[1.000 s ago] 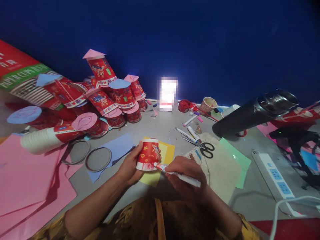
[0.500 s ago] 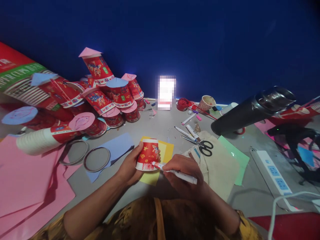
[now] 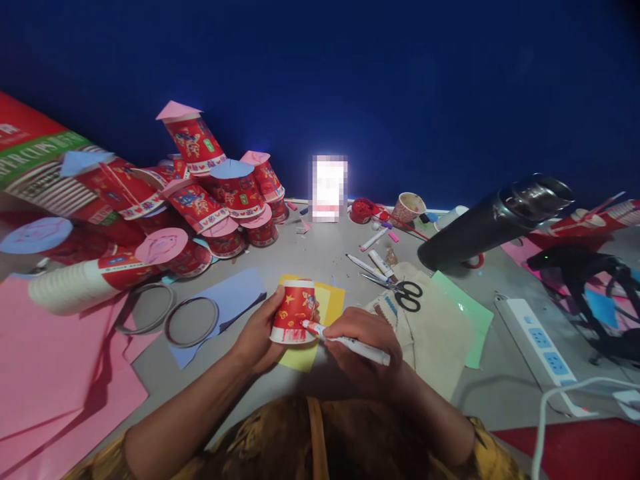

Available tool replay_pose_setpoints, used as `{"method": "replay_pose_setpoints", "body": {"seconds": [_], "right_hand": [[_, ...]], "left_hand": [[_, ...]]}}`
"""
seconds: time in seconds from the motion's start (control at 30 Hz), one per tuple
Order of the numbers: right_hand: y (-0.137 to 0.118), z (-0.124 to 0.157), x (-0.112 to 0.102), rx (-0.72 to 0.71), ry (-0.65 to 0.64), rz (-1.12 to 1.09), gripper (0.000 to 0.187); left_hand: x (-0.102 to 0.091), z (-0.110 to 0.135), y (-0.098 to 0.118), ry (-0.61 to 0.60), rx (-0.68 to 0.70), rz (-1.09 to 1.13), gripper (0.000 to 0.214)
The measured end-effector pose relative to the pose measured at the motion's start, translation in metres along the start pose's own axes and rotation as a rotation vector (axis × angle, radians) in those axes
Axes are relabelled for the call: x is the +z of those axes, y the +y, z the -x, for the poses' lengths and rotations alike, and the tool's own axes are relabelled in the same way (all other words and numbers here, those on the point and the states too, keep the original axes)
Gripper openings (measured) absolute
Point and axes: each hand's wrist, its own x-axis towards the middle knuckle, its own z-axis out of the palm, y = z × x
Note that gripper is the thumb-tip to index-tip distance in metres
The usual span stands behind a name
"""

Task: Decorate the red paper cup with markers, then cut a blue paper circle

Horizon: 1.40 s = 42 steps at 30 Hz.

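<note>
Head view: a blue wall (image 3: 425,87) rises behind a gray table (image 3: 310,253), where a dark bottle (image 3: 480,230) leans toward the right. The left hand (image 3: 260,333) wraps its fingers around a red paper cup (image 3: 295,307), held mouth down over yellow paper (image 3: 331,303) (red strokes streak its white band). The right hand's (image 3: 367,328) fingers pinch a white marker (image 3: 369,351), its tip at the cup's side.

On the large red, green and white package (image 3: 53,170) at the far left, white capitals on the green band (image 3: 35,157) read "APER CUPS"; the frame edge cuts the line's start, and its end blurs. White characters above are unreadable. Green square labels on a red patterned paper cup (image 3: 233,195) and another (image 3: 193,145) are too small to read.
</note>
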Motion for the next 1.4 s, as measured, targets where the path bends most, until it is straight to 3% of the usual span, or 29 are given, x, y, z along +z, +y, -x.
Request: {"method": "replay_pose_setpoints", "body": {"seconds": [0.4,0.83,0.97,1.07,1.17,1.23,1.4], "right_hand": [[0.001,0.001,-0.005,0.029,-0.023,-0.079,0.011],[0.005,-0.001,0.0,0.026,-0.038,-0.093,0.013],[0.013,0.002,-0.001,0.049,0.181,0.035,0.011],[0.024,0.004,-0.009,0.209,0.265,0.185,0.025],[0.038,0.006,-0.023,0.407,0.213,0.22,0.048],[0.047,0.007,-0.029,0.438,0.181,0.277,0.054],[0.062,0.009,-0.028,0.446,-0.048,0.533,0.044]], "left_hand": [[0.001,0.003,0.002,0.017,0.0,0.027,0.032],[-0.002,0.005,-0.001,-0.015,0.148,-0.039,0.025],[0.004,0.008,0.008,0.095,0.088,-0.042,0.029],[0.009,0.01,0.017,0.171,0.041,-0.043,0.036],[0.012,0.012,0.021,0.203,0.04,-0.054,0.036],[0.012,0.011,0.02,0.204,0.041,-0.057,0.033],[0.008,0.006,0.019,0.197,0.057,-0.071,0.031]]}}
